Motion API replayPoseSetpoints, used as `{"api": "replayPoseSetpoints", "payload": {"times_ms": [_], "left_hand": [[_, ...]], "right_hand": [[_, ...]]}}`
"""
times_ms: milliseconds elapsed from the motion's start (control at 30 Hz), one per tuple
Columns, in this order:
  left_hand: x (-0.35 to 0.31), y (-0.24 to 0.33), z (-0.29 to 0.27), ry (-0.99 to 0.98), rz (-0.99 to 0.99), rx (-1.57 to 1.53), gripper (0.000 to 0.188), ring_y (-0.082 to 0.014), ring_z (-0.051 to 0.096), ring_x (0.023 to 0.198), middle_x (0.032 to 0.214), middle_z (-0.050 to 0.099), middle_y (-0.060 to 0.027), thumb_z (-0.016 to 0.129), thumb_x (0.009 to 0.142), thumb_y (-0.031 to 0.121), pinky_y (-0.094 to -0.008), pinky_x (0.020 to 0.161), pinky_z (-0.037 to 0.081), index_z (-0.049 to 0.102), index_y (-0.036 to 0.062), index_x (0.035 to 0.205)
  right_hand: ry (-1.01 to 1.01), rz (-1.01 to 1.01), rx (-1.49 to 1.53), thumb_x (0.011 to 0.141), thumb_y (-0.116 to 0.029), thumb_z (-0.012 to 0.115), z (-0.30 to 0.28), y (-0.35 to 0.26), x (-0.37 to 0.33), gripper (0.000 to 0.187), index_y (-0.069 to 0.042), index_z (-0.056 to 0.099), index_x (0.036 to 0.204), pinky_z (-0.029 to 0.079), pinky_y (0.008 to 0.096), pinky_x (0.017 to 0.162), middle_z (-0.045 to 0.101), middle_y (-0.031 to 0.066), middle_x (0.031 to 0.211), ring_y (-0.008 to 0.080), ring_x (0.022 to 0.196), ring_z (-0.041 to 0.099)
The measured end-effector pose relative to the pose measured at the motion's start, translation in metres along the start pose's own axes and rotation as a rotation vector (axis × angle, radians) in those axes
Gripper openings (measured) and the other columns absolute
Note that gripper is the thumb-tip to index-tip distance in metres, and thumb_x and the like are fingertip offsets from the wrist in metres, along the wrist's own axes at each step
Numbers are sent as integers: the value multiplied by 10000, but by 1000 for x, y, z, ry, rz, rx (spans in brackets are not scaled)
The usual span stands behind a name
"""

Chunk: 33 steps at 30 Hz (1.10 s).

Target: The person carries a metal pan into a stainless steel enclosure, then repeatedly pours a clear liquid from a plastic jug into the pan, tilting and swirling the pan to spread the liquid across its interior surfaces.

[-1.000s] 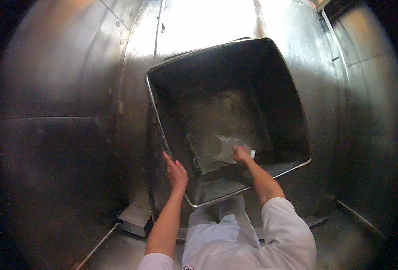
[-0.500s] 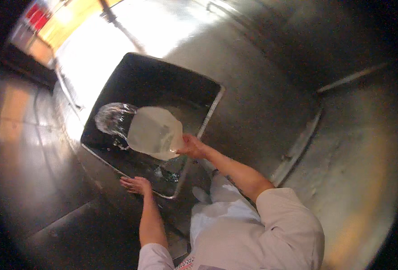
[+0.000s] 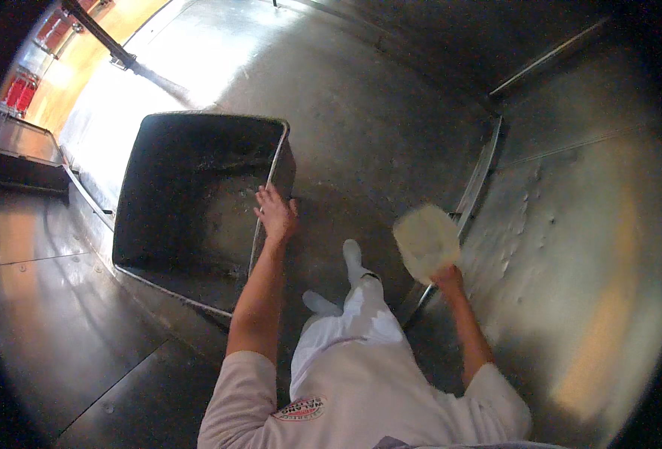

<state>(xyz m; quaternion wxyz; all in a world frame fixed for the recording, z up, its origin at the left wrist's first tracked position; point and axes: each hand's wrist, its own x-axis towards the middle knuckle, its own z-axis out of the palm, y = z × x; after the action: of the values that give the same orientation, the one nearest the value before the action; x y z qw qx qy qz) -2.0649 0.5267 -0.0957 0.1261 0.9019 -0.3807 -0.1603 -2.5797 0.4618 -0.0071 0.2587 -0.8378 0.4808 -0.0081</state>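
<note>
A big dark rectangular tub (image 3: pixel 196 293) with a pale worn rim stands on my left, its inside facing up toward me. My left hand (image 3: pixel 275 217) lies on the tub's right rim, fingers stretched and apart. A dull, lighter patch shows on the tub's inner surface. Out to the right, away from the tub, my right hand (image 3: pixel 448 277) is closed on the near end of a pale, translucent plastic container (image 3: pixel 426 241). What the container holds, if anything, I cannot make out.
Metal floor (image 3: pixel 361 135) lies beyond the tub, with bright glare at the far left. A dented metal wall (image 3: pixel 555 224) rises on my right behind a rail (image 3: pixel 482 168). A dark post (image 3: pixel 102 34) stands far left. My white boots (image 3: pixel 352 254) are below.
Water was splashing from the container over the tub; now the container has swung right, clear of it. My left hand has shifted from the near rim to the right rim.
</note>
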Motion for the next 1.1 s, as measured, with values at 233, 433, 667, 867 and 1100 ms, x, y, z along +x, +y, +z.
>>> {"api": "replayPoseSetpoints", "payload": {"times_ms": [233, 433, 667, 867, 1100], "left_hand": [[53, -64, -15, -303, -339, -258, 307, -434, 619, 891, 922, 639, -249, 523, 917, 266, -528, 765, 488, 466, 44, 1122], [10, -52, -34, -41, -253, 16, 158, -406, 639, 743, 801, 659, -180, 534, 894, 227, -527, 614, 493, 477, 88, 943], [1, -23, -42, -24, -309, 5, 108, -376, 646, 739, 774, 654, -147, 554, 853, 184, -494, 614, 506, 505, 102, 902], [15, -33, -18, -11, -335, -62, 168, -372, 648, 781, 811, 662, -147, 579, 835, 216, -492, 674, 505, 513, 99, 937], [35, -50, -23, 72, -378, -231, 229, -396, 635, 849, 903, 659, -174, 577, 833, 186, -500, 741, 501, 543, 86, 1036]], "right_hand": [[-132, 873, 243, 662, -257, 744, -58, -9, -110, 494, -21, 614, 1077, 477, 440, 876, 644, 166, 1065, 344, 1008, 603], [-589, 726, -94, 699, -277, 706, 45, 29, -13, 499, -30, 601, 1119, 467, 469, 890, 613, 199, 1147, 377, 1051, 586], [-263, 242, 41, 719, -344, 682, 128, -124, 358, 426, 4, 585, 945, 479, 478, 759, 632, 241, 1001, 409, 938, 603], [-99, 17, 179, 740, -385, 702, 1, -296, 493, 482, 13, 593, 988, 503, 482, 756, 661, 238, 929, 419, 862, 637], [3, -333, 109, 781, -331, 673, 28, -319, 375, 369, -15, 555, 930, 489, 527, 699, 647, 217, 832, 447, 766, 611]]}}
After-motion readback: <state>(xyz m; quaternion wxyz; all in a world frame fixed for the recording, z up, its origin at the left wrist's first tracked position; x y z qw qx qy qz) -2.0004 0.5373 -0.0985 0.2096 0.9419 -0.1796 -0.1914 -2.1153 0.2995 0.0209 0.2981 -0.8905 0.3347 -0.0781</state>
